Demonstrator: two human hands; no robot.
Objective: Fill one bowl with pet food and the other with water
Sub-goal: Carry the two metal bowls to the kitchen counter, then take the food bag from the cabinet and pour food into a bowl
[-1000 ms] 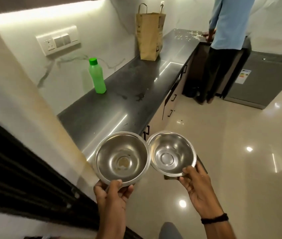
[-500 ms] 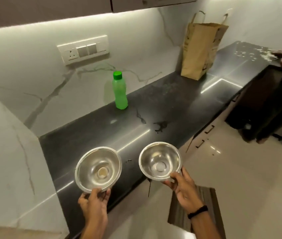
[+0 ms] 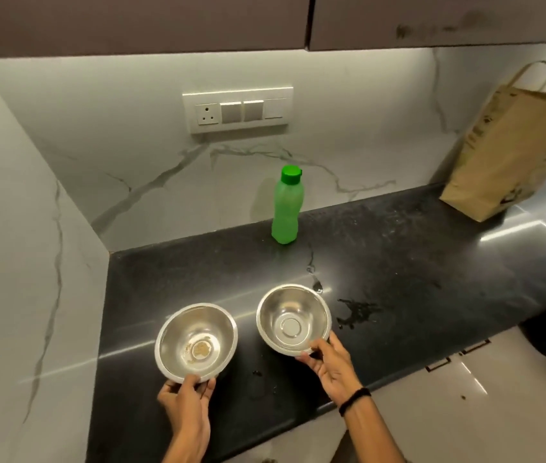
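Over the desk [image 3: 398, 262], two steel bowls: left bowl [image 3: 196, 340] pinched at its near rim in left grip [image 3: 186, 399], right bowl [image 3: 293, 319] in right grip [image 3: 330, 365]. Behind, one green bottle [image 3: 286, 205], one paper bag [image 3: 512, 155].

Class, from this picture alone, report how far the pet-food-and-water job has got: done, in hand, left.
Done: no filling yet; both bowls are at the countertop. In hand: the left hand grips the left bowl, bare but for brownish residue; the right hand grips the empty right bowl. Left: both fillings; the green bottle stands capped, the paper bag untouched.
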